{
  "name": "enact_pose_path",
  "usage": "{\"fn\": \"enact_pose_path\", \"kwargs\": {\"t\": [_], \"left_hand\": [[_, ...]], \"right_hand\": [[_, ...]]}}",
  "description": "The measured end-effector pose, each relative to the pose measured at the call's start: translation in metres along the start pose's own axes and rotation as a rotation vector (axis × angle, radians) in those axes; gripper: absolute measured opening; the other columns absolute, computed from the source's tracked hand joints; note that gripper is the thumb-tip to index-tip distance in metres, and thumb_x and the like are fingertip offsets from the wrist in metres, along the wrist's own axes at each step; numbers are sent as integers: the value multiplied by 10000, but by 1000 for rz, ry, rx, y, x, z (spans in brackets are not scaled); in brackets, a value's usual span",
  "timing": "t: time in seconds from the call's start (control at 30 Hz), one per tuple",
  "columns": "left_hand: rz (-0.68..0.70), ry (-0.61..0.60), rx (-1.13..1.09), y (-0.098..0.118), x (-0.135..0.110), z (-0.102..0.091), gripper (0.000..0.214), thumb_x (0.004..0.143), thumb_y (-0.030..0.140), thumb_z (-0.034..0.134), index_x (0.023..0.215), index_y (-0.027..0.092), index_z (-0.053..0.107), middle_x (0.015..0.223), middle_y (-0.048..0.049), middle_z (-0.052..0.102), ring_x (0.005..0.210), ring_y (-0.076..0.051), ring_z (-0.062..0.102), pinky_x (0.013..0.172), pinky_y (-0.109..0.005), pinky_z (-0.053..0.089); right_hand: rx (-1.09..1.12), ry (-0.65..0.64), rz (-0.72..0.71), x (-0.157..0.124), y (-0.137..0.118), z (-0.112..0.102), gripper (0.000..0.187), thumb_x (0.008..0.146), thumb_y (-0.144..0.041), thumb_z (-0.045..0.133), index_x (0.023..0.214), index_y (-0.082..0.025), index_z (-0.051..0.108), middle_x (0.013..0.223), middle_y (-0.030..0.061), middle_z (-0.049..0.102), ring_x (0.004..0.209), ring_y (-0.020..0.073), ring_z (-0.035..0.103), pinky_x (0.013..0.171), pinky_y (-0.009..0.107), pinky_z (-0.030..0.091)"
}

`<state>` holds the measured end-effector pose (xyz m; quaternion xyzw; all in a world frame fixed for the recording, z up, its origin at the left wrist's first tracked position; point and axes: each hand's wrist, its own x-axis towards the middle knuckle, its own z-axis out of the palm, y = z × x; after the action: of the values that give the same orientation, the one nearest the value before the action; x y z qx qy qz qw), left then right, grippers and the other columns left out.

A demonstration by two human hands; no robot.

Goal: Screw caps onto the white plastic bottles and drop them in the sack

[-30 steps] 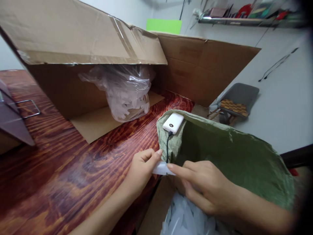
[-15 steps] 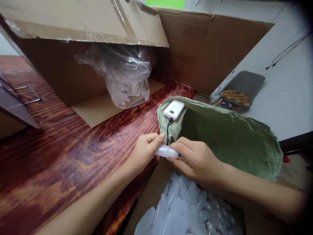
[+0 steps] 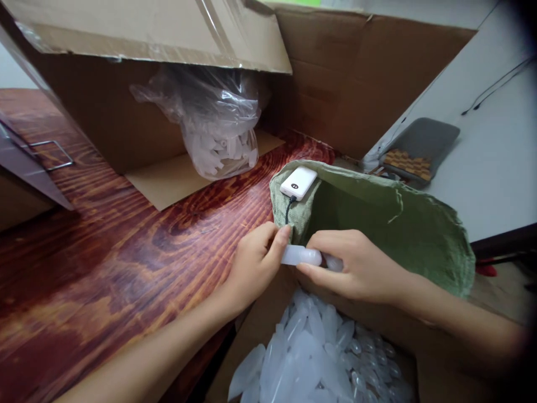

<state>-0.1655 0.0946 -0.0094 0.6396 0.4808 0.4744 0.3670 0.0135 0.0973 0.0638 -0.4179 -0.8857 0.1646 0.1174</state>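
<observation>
Two hands work on one translucent piece (image 3: 296, 255), held above an open lower carton (image 3: 235, 350). The left hand (image 3: 254, 260) pinches its left end; the right hand (image 3: 356, 260) is narrowed about its rounded end, finger above and thumb below. A second translucent bit (image 3: 333, 262) shows inside the right hand's curl; from here I cannot tell whether the two are joined. The lower carton contains a heap of whitish pieces (image 3: 310, 352), its near part cut off.

Just beyond, a green sack (image 3: 386, 224) gapes open, its depths shadowed and partly covered by the right hand. A white device (image 3: 298, 183) lies on its folded rim; a black cable (image 3: 288, 211) runs from it and disappears by the left hand.

On the red-brown, wood-grained worktop (image 3: 104, 268), a large carton (image 3: 331, 78) opens toward the person. Inside, a clear plastic bag (image 3: 218, 120) holds white parts (image 3: 226, 148), its top obscured by the flap. Farther off, a grey tray-like object (image 3: 434, 134) carries brown blocks (image 3: 409, 162) near a pale wall (image 3: 503, 179).
</observation>
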Motion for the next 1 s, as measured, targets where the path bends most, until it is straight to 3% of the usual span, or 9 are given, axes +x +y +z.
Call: {"fn": "enact_pose_path", "kwargs": {"t": [0.13, 0.3, 0.37, 0.43, 0.5, 0.6, 0.7, 0.83, 1.0], "left_hand": [[-18, 91, 113, -1, 0, 1, 362, 991, 413, 379, 706, 192, 417, 657, 51, 452, 617, -108, 442, 590, -241, 319], [17, 44, 314, -3, 1, 2, 390, 995, 408, 341, 670, 197, 377, 625, 45, 447, 592, -110, 451, 583, -249, 306], [37, 5, 421, -1, 0, 2, 394, 997, 401, 314, 665, 198, 373, 627, 34, 462, 595, -118, 469, 584, -257, 303], [55, -73, 547, 4, -4, 1, 391, 989, 388, 322, 661, 193, 406, 639, 11, 511, 612, -139, 513, 582, -271, 298], [64, -199, 681, 14, -13, 3, 382, 973, 385, 360, 682, 184, 504, 682, -32, 600, 653, -190, 586, 577, -291, 303], [6, -386, 874, 31, -37, 11, 390, 951, 392, 418, 768, 146, 659, 723, -130, 684, 675, -307, 661, 549, -321, 346], [-113, -542, 1002, 43, -68, 23, 370, 927, 352, 505, 769, 103, 729, 687, -186, 692, 655, -351, 684, 514, -334, 414], [-235, -703, 1083, 42, -98, 33, 261, 877, 312, 614, 784, 119, 762, 727, -188, 709, 720, -330, 706, 569, -336, 503], [-340, -770, 1148, 32, -113, 32, 280, 908, 280, 574, 955, 52, 729, 876, -227, 705, 830, -355, 692, 683, -424, 550]], "right_hand": [[-123, 70, 74, -7, 2, -20, 292, 841, -425, 507, 681, -186, 556, 619, -14, 526, 557, 115, 457, 550, 255, 320], [-404, 291, 463, -7, 21, -38, 335, 843, -496, 456, 719, -193, 525, 671, 53, 553, 626, 209, 519, 583, 309, 310], [-488, 296, 634, -5, 32, -40, 391, 846, -544, 473, 822, -167, 570, 732, 119, 589, 681, 295, 564, 592, 342, 321], [-494, 219, 723, -3, 40, -37, 447, 848, -567, 499, 926, -138, 597, 773, 155, 610, 710, 341, 589, 595, 373, 357], [-416, 92, 709, -1, 42, -29, 392, 871, -521, 529, 944, -143, 606, 771, 112, 620, 708, 289, 602, 607, 374, 409], [-220, -93, 579, 2, 36, -10, 247, 913, -400, 577, 905, -156, 608, 774, 17, 618, 693, 163, 592, 660, 322, 480], [-52, -211, 470, 3, 25, 4, 205, 933, -339, 592, 880, -142, 617, 830, 9, 632, 751, 142, 607, 710, 310, 513], [95, -289, 393, 2, 14, 9, 170, 926, -300, 611, 886, -138, 640, 877, 22, 654, 821, 163, 629, 758, 338, 529], [204, -287, 244, -1, 2, 12, 101, 898, -223, 638, 957, -141, 648, 986, 35, 665, 920, 177, 629, 844, 370, 518]]}}
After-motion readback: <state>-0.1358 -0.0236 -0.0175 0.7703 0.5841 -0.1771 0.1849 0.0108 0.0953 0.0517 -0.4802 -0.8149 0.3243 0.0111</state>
